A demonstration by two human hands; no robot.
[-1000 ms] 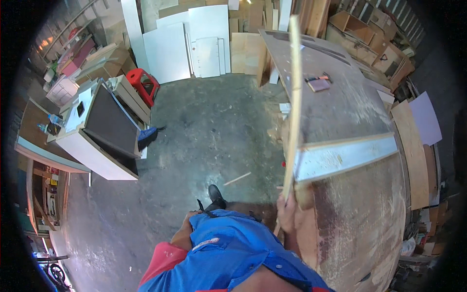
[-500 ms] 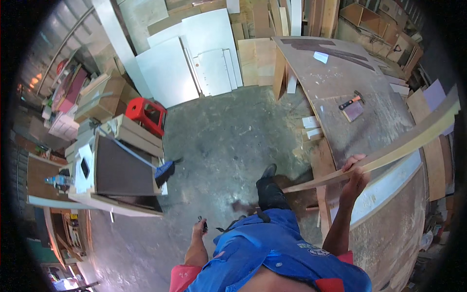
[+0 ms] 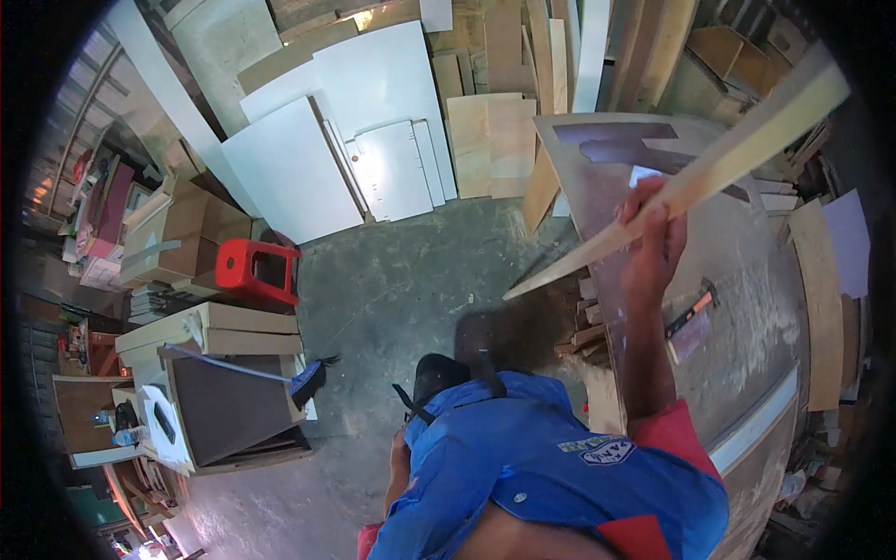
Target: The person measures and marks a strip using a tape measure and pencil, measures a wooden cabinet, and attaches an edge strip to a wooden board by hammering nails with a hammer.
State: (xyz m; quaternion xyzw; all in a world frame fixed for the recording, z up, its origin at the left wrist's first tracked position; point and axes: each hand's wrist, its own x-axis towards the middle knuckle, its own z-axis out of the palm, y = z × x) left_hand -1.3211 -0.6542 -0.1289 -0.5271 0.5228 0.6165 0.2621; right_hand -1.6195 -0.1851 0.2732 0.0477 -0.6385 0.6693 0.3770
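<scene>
My right hand (image 3: pixel 651 247), raised over the workbench, has its fingers wrapped round a long, pale wooden strip (image 3: pixel 747 154). The strip slants from the upper right down to a tip above the floor left of the bench. Against my left side hangs my left hand (image 3: pixel 401 453); the blue apron partly covers it and its fingers cannot be made out. Below and right of my right forearm, a hammer (image 3: pixel 689 315) with an orange and black handle lies on the workbench (image 3: pixel 751 327), overlapping a small purplish piece (image 3: pixel 692 342).
White panels (image 3: pixel 299 173) lean at the far side. A red stool (image 3: pixel 257 271) stands left, behind an open-fronted cabinet (image 3: pixel 233 406) with a blue broom (image 3: pixel 305 378) lying across it. Wood offcuts (image 3: pixel 585 322) are stacked under the bench's left edge. Concrete floor (image 3: pixel 392 299) lies between.
The wooden strip and my right hand have moved up and forward, now over the bench's far part. My left hand, which held a small dark object, has drawn in beside my body.
</scene>
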